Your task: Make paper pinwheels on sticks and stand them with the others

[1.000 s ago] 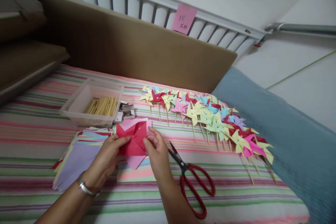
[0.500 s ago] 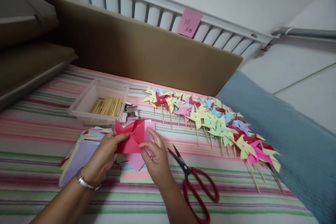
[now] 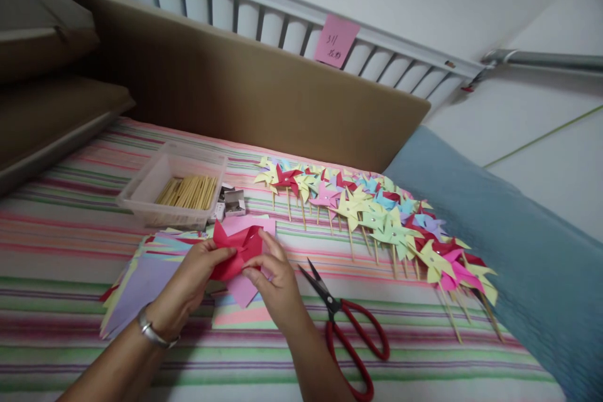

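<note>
Closing the right hand [image 3: 277,279] inward on red paper [image 3: 241,242], lower left of centre, pinching it with the left hand [image 3: 194,270] too.

The things rest on a striped cloth [image 3: 226,367]. A clear plastic box [image 3: 141,202] sits towards the back left, with small boxes [image 3: 235,203] just beside it. In front lies a stack of coloured paper [image 3: 141,289]; to its right, more paper sheets [image 3: 242,319]. Scissors [image 3: 333,306] lie further right, blades slightly apart, and a long spread of pinwheels [image 3: 394,233] lies beyond them.
</note>
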A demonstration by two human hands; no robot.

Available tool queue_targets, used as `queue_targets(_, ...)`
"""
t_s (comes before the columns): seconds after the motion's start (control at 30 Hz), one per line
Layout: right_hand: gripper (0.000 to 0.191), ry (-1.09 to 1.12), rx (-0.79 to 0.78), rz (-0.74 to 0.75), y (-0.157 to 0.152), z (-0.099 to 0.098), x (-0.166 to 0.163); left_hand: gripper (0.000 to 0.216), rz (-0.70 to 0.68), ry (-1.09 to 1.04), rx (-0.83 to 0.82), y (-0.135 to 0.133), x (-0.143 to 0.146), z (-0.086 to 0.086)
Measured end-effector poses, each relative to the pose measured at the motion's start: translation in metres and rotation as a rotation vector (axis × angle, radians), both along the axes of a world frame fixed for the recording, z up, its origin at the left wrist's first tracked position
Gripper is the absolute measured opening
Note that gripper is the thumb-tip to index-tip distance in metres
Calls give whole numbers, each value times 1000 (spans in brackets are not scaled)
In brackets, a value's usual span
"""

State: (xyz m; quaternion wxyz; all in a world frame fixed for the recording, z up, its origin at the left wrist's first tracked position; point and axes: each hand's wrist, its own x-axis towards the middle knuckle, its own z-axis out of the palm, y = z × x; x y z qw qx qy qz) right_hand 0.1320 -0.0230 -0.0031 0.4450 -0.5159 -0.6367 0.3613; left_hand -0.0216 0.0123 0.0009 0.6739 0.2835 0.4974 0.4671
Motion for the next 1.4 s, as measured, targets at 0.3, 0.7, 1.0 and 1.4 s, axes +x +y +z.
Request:
queue_targets(0.3,6,-70,-43,-201,0,0,-4,13,-90,33,-10,-8,10,-5)
queue_targets(0.7,9,-206,-7,-236,1,1,-5,13,-137,5,5,-9,11,-10)
queue_targets(1.0,9,-210,-9,-245,1,1,-4,13,-122,36,6,-9,11,-11)
queue_targets(1.4,10,-230,-23,-270,2,-2,-5,19,-162,50,23,-10,13,-7)
